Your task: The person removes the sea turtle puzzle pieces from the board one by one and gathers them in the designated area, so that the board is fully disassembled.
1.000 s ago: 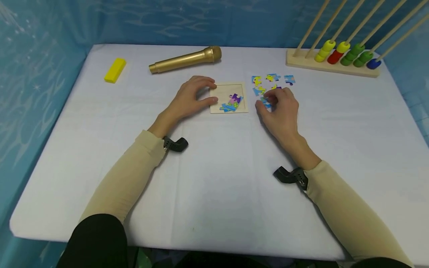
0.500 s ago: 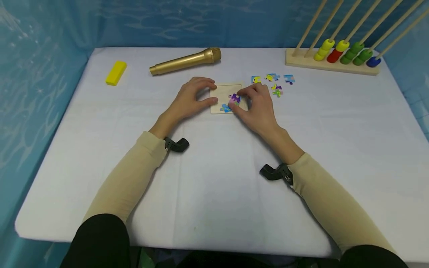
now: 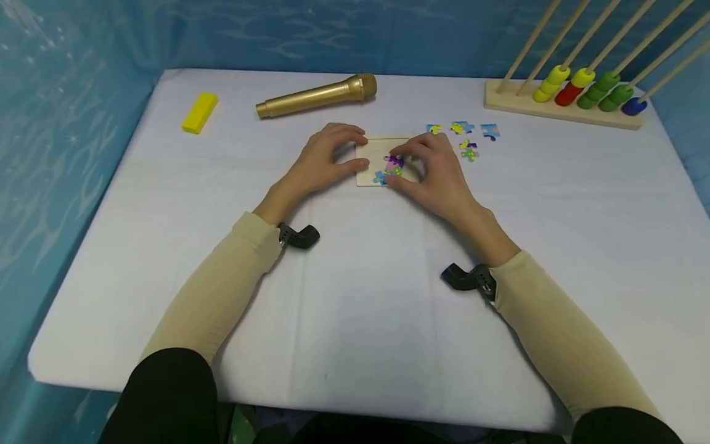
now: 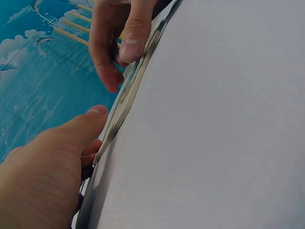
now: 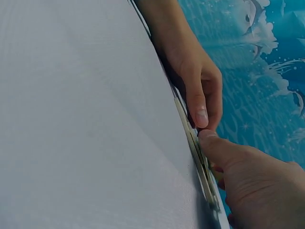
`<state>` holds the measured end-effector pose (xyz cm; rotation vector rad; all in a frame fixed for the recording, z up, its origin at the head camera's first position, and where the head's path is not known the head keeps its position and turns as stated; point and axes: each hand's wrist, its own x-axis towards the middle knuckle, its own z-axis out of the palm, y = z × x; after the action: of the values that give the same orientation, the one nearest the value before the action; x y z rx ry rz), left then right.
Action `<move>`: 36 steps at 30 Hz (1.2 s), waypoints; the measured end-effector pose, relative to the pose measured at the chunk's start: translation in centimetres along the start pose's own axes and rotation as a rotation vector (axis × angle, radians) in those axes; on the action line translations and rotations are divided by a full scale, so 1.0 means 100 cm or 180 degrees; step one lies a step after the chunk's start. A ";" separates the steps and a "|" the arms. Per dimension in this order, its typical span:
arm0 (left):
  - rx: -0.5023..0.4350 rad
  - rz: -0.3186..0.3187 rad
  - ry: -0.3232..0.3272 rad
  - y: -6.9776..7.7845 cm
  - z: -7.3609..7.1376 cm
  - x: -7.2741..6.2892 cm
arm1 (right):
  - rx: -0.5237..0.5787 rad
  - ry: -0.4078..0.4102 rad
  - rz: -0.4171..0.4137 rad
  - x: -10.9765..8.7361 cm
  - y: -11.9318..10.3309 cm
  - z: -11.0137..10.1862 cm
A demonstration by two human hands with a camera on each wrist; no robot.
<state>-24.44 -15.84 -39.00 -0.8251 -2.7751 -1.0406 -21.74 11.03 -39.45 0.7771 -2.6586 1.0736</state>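
Note:
A shallow square wooden puzzle tray (image 3: 368, 148) lies flat on the table, with colourful jigsaw puzzle pieces (image 3: 394, 163) in its lower right part. At its left edge my left hand (image 3: 327, 154) holds the tray, thumb and fingers curved at the rim. My right hand (image 3: 440, 176) reaches over the right side of the tray, thumb and fingers curled around the pieces there; the hand partly hides them. A blue piece (image 3: 379, 178) shows just left of the right thumb. In the left wrist view the right hand (image 4: 121, 40) hangs close over the tray (image 4: 125, 102).
Several loose puzzle pieces (image 3: 468, 150) lie right of the tray. Behind stand a gold microphone (image 3: 316, 100), a yellow block (image 3: 200, 113) and a wooden bead abacus (image 3: 563, 110) with tall rods. A white cloth covers the table (image 3: 355, 296); a blue curtain hangs behind.
My right hand has moved left from the loose pieces onto the tray, and some pieces beside the tray are gone from there. My left hand stays at the tray's left edge.

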 end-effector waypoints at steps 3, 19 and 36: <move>-0.0017 -0.0011 -0.0020 0.001 0.000 0.000 | -0.0018 -0.0067 -0.0025 -0.001 0.001 -0.001; 0.0012 0.0007 0.0011 -0.001 0.002 0.001 | 0.0028 -0.0345 0.0297 0.001 0.003 -0.014; -0.0013 0.0015 0.0040 0.000 0.002 0.001 | -0.0021 -0.0535 0.0238 0.005 0.000 -0.017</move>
<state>-24.54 -15.68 -39.12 -0.8224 -2.7604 -1.0475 -22.23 11.97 -38.08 0.8063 -2.8507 1.0599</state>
